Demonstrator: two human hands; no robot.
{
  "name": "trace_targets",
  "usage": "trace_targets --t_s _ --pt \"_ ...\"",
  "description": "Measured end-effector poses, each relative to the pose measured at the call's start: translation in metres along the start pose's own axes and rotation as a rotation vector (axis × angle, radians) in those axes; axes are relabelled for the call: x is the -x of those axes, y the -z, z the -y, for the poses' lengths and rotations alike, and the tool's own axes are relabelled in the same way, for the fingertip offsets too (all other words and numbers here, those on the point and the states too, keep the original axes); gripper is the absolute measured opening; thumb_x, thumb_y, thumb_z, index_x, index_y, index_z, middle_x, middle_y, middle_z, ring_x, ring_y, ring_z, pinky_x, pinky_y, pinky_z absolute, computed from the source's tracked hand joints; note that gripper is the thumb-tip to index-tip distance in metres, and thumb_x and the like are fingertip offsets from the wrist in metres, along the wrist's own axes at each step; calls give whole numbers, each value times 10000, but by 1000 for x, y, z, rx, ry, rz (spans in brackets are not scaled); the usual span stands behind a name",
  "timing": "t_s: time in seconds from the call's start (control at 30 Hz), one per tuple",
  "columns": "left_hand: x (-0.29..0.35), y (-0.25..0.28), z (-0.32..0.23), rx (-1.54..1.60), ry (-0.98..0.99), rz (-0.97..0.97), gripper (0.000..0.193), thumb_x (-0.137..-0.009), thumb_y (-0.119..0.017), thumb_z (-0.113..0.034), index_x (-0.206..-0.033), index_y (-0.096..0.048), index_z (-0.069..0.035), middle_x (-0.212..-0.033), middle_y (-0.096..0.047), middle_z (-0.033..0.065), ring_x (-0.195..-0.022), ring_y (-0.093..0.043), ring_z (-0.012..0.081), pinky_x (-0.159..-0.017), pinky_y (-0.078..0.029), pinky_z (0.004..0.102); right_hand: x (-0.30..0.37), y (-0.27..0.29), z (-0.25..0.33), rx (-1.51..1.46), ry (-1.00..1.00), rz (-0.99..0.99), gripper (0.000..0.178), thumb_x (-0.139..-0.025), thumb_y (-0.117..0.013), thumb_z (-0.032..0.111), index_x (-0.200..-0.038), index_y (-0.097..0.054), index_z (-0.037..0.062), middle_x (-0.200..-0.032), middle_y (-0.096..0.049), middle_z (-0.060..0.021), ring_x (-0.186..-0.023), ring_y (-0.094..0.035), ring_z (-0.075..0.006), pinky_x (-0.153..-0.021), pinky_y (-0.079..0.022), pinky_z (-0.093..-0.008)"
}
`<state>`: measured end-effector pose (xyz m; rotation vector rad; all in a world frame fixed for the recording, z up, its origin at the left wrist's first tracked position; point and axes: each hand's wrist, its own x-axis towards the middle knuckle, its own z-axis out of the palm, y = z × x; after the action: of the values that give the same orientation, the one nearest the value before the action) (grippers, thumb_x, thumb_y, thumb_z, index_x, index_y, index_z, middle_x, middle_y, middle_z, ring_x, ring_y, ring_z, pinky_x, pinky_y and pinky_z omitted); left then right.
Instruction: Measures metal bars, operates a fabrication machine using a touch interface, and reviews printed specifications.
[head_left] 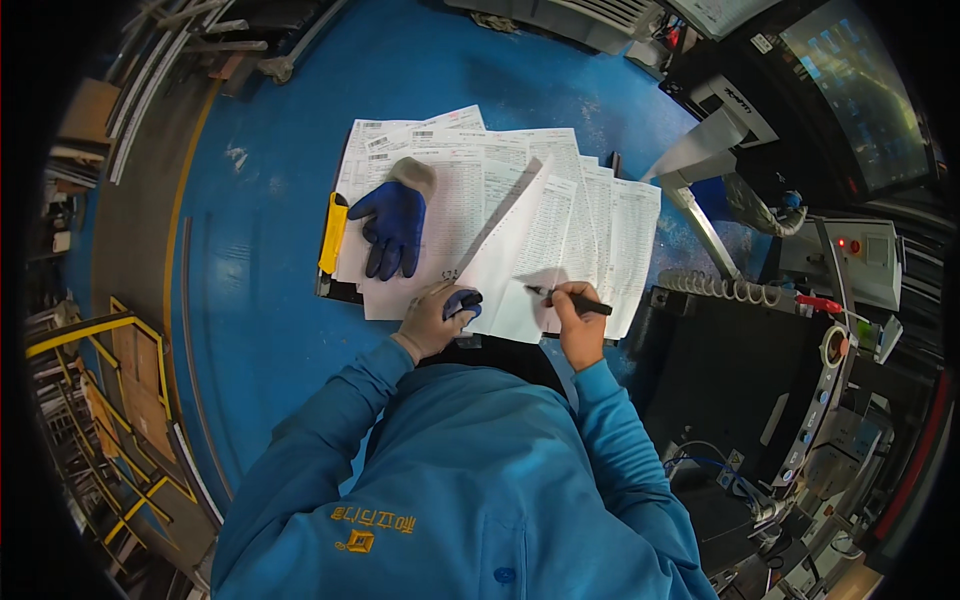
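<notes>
A fanned stack of printed sheets (455,210) lies in front of me on a dark board with a yellow clip (332,233) at its left edge. My left hand (432,318), in a grey and blue work glove, is closed at the lower edge of a folded-over sheet (500,262). My bare right hand (578,325) grips a black marker pen (590,304), its tip on or just above the paper. A loose blue and grey glove (398,220) rests on the left part of the sheets.
Beneath is a blue floor (265,270). At right stand a monitor (850,90) on a metal arm, a dark machine cabinet (735,380), a coiled hose (720,287) and a control box (855,260). Yellow-framed racks (130,400) with long bars line the left.
</notes>
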<state>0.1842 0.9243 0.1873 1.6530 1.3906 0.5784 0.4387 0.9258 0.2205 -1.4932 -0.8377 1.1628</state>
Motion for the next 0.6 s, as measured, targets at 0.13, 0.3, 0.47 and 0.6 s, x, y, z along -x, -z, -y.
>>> trace_targets --t_s 0.13,0.3,0.47,0.6 --pt "-5 -2 5 28 -42 19 320 -835 -682 -195 -1115 -655 -44 -1047 -667 119 -901 -620 295 -850 -500 369 17 -24 16 -103 -137 175 98 -894 -667 70 -952 -617 10 -811 -673 -78 -748 -648 -158 -731 -504 -252" --pt "-5 12 -11 56 19 46 311 -831 -681 -197 -1100 -662 -41 -1012 -658 127 -871 -606 312 -830 -494 393 13 -35 17 -35 -160 255 111 -879 -691 75 -944 -633 6 -825 -684 -84 -763 -658 -163 -740 -513 -260" --pt "-4 -5 25 -134 -196 -37 341 -835 -672 -250 -1116 -684 -58 -975 -654 134 -847 -591 323 -813 -483 399 2 -40 19 186 -102 414 125 -868 -723 118 -906 -687 4 -816 -706 -80 -751 -642 -168 -735 -516 -255" --pt "0 -11 32 -91 -299 -85 363 -852 -669 -342 -1114 -691 -92 -1010 -686 122 -898 -632 322 -837 -487 404 -4 -44 15 119 -86 545 153 -879 -711 127 -919 -690 -19 -800 -717 -82 -709 -652 -172 -712 -517 -241"
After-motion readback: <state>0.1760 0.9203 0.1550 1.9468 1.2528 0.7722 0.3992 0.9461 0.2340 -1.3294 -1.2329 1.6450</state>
